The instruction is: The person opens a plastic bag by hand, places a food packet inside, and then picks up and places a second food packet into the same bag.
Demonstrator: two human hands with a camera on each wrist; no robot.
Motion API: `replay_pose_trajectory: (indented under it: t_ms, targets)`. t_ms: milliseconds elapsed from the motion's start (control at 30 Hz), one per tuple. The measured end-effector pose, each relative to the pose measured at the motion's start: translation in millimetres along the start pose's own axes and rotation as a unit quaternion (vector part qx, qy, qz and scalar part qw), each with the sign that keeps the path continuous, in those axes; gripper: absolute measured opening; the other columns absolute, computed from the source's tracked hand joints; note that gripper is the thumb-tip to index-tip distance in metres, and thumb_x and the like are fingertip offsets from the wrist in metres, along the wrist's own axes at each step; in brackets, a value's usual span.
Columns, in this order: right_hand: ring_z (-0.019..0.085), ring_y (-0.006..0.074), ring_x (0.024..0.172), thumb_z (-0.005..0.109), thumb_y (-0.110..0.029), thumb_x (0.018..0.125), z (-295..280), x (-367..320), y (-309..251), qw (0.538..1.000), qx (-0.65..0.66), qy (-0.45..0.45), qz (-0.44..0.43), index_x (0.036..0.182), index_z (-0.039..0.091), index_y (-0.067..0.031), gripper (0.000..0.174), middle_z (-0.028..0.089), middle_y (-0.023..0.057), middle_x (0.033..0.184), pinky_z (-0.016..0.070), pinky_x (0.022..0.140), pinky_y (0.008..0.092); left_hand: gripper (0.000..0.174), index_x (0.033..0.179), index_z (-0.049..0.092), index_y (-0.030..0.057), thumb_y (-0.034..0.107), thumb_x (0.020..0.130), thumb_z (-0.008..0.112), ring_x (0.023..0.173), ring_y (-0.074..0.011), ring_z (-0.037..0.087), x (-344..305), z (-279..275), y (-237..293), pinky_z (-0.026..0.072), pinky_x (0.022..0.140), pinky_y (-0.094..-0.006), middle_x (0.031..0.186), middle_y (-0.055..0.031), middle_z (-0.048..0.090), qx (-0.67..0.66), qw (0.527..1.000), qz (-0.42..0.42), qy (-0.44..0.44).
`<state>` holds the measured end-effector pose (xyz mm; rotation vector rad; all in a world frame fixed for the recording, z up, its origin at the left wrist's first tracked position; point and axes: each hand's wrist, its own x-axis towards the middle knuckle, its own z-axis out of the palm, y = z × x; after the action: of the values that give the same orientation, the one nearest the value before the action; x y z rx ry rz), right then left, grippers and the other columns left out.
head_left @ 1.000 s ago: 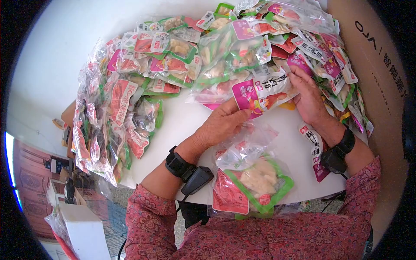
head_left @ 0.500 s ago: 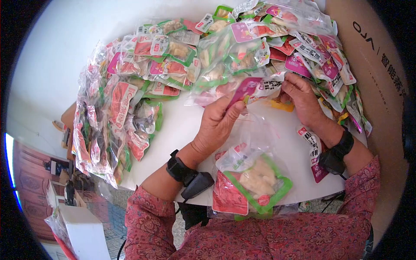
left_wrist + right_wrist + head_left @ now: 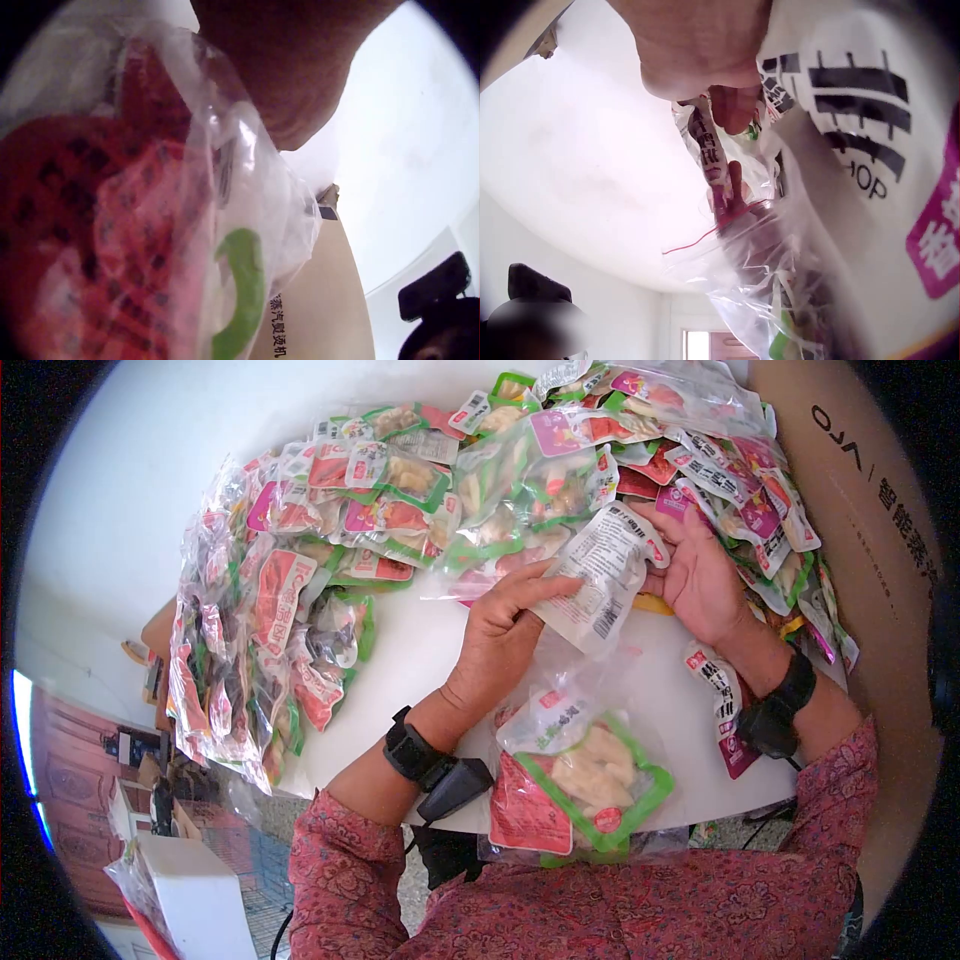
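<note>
In the head view my left hand (image 3: pixel 505 635) pinches the lower left edge of a white snack packet (image 3: pixel 600 575), thumb on its face. The packet's back is turned up, with small print and a barcode. My right hand (image 3: pixel 705 585) is at the packet's narrow upper end, palm showing and fingers stretched out beside it. Below the hands lies a clear zip bag (image 3: pixel 640 690) holding a green-framed packet (image 3: pixel 595 770) of pale food and a red packet (image 3: pixel 528 810). In the right wrist view this zip bag (image 3: pixel 705 259) shows its red seal line.
A bagged heap of packets (image 3: pixel 285 600) covers the table's left side. More packets (image 3: pixel 560 470) pile up at the back and right. One purple-and-white packet (image 3: pixel 722 705) lies by the right wrist. A cardboard box (image 3: pixel 850 510) stands along the right edge of the white table (image 3: pixel 430 660).
The packet has been turned over, from its purple printed front to its white back. My right hand has gone from pinching the narrow end to stretched fingers; the zip bag stays in place.
</note>
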<state>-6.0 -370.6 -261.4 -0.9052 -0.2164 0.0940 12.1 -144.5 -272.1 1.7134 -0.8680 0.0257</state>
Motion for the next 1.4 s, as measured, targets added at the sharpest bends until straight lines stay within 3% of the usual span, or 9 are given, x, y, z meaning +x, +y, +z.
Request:
replay_pose_trajectory:
  t_ms: [233, 600, 700, 767, 867, 1000, 1200, 1267, 1400]
  targets:
    - [0.055, 0.0130, 0.091, 0.052, -0.020, 0.084, -4.0, -2.5, 10.3, 0.991, -0.132, 0.036, -0.013, 0.113, 0.045, 0.0003, 0.036, 0.056, 0.0056, 0.101, 0.0440, 0.083, 0.0295, 0.051, 0.113, 0.053, 0.0071, -0.017, 0.071, 0.035, 0.109, -0.0165, 0.045, 0.7, -1.1, -3.2, 0.0358, 0.094, -0.0286, 0.117, -0.0045, 0.047, -0.087, 0.984, -0.093, -0.128]
    - [0.054, 0.0141, 0.092, 0.052, -0.016, 0.081, -11.6, -2.5, 10.2, 0.986, -0.145, 0.076, -0.025, 0.115, 0.043, 0.0017, 0.039, 0.056, 0.0079, 0.102, 0.0427, 0.082, 0.0271, 0.058, 0.123, 0.041, 0.0065, -0.011, 0.068, 0.038, 0.115, -0.0175, 0.042, -0.2, -2.4, 9.4, 0.0287, 0.100, -0.0312, 0.115, -0.0065, 0.049, -0.181, 0.941, -0.174, -0.228]
    - [0.054, 0.0151, 0.093, 0.052, -0.017, 0.082, -7.1, -3.4, 8.4, 0.986, -0.137, 0.088, -0.031, 0.116, 0.042, 0.0018, 0.040, 0.056, 0.0085, 0.102, 0.0433, 0.082, 0.0274, 0.061, 0.127, 0.034, 0.0067, -0.009, 0.068, 0.038, 0.097, -0.0135, 0.052, 0.1, -0.9, 9.8, 0.0421, 0.083, -0.0257, 0.113, -0.0081, 0.050, -0.309, 0.924, -0.159, -0.160]
    - [0.054, 0.0154, 0.094, 0.052, -0.018, 0.083, -6.2, -2.3, 9.3, 0.988, -0.114, 0.096, -0.038, 0.116, 0.042, 0.0017, 0.040, 0.055, 0.0087, 0.102, 0.0437, 0.082, 0.0280, 0.058, 0.130, 0.028, 0.0075, -0.002, 0.075, 0.043, 0.067, -0.0056, 0.050, 4.0, -13.1, 8.0, 0.0400, 0.055, -0.0173, 0.107, -0.0072, 0.053, -0.295, 0.916, -0.219, -0.163]
    - [0.054, 0.0153, 0.093, 0.050, -0.019, 0.085, -6.2, -0.6, 10.3, 0.988, -0.098, 0.105, -0.062, 0.116, 0.043, 0.0003, 0.037, 0.055, 0.0075, 0.102, 0.0448, 0.081, 0.0298, 0.044, 0.125, 0.036, 0.0064, 0.008, 0.083, 0.047, 0.052, -0.0008, 0.036, 1.6, -3.9, 8.9, 0.0264, 0.042, -0.0154, 0.093, -0.0009, 0.056, -0.254, 0.931, -0.247, -0.084]
    - [0.055, 0.0146, 0.093, 0.048, -0.020, 0.087, -4.4, -2.4, 7.8, 0.991, -0.106, 0.060, -0.060, 0.115, 0.044, -0.0020, 0.034, 0.055, 0.0057, 0.102, 0.0455, 0.081, 0.0307, 0.036, 0.120, 0.044, 0.0054, 0.017, 0.086, 0.050, 0.052, -0.0001, 0.036, 2.7, -5.0, 8.8, 0.0282, 0.043, -0.0151, 0.080, 0.0047, 0.054, -0.256, 0.919, -0.270, -0.131]
    - [0.055, 0.0137, 0.090, 0.049, -0.022, 0.085, -7.3, -2.2, 7.4, 0.990, -0.117, 0.053, -0.054, 0.112, 0.045, -0.0028, 0.033, 0.056, 0.0055, 0.100, 0.0465, 0.079, 0.0296, 0.031, 0.114, 0.049, 0.0055, 0.021, 0.087, 0.049, 0.049, 0.0005, 0.036, 2.9, -3.3, 5.8, 0.0275, 0.041, -0.0141, 0.074, 0.0080, 0.052, -0.226, 0.934, -0.268, -0.061]
    - [0.056, 0.0136, 0.089, 0.050, -0.022, 0.084, -8.0, -2.5, 7.1, 0.991, -0.118, 0.042, -0.047, 0.112, 0.045, -0.0029, 0.034, 0.056, 0.0056, 0.100, 0.0469, 0.077, 0.0291, 0.026, 0.110, 0.052, 0.0061, 0.021, 0.088, 0.047, 0.048, -0.0004, 0.036, 3.7, -2.9, 2.2, 0.0264, 0.040, -0.0145, 0.072, 0.0067, 0.052, -0.283, 0.921, -0.267, 0.040]
    - [0.056, 0.0147, 0.087, 0.052, -0.019, 0.082, 0.0, -6.2, 5.5, 0.982, -0.183, 0.029, -0.024, 0.112, 0.043, -0.0021, 0.035, 0.055, 0.0067, 0.099, 0.0487, 0.072, 0.0281, 0.023, 0.105, 0.053, 0.0068, 0.022, 0.088, 0.048, 0.049, -0.0015, 0.037, 2.7, -10.5, 2.0, 0.0269, 0.041, -0.0151, 0.075, 0.0044, 0.054, -0.327, 0.912, -0.244, 0.032]
